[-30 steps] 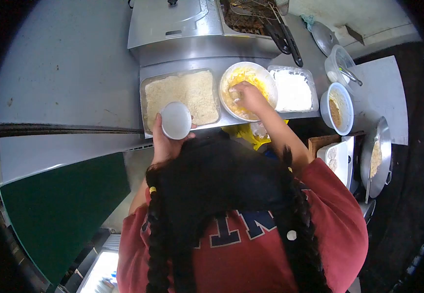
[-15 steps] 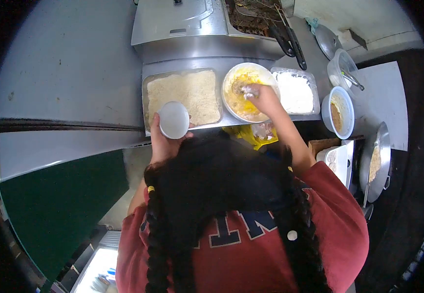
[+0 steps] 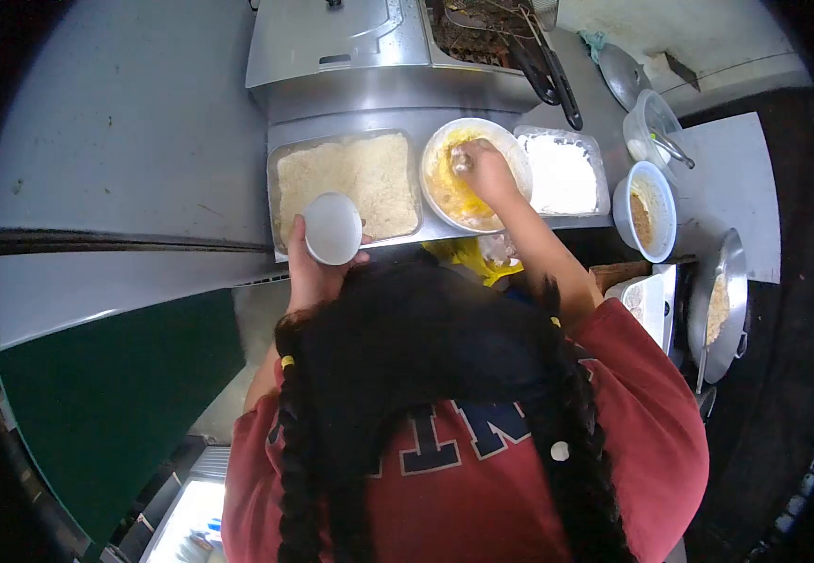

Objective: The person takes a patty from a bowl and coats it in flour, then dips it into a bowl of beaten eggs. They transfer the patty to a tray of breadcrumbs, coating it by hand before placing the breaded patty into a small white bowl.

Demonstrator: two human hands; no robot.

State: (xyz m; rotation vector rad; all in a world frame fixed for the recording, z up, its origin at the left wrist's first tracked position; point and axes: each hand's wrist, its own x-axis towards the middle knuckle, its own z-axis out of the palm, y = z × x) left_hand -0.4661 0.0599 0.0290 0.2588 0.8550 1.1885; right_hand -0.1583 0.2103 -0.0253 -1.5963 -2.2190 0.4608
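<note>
The left hand [image 3: 310,274] is closed around a small white round tub [image 3: 332,228], holding it over the near edge of the breadcrumb tray [image 3: 273,202]. Just right of that tray, the right hand [image 3: 489,174] dips into the bowl of yellow egg [image 3: 425,178], fingers curled together and downward; whether they grip anything, I cannot tell. The flour tray [image 3: 606,188] sits further right

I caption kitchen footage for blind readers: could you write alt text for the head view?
A person's right hand dips into a bowl of yellow batter while the left hand holds a small white cup by a tray of breadcrumbs. A tray of flour sits just right of the bowl.
</note>
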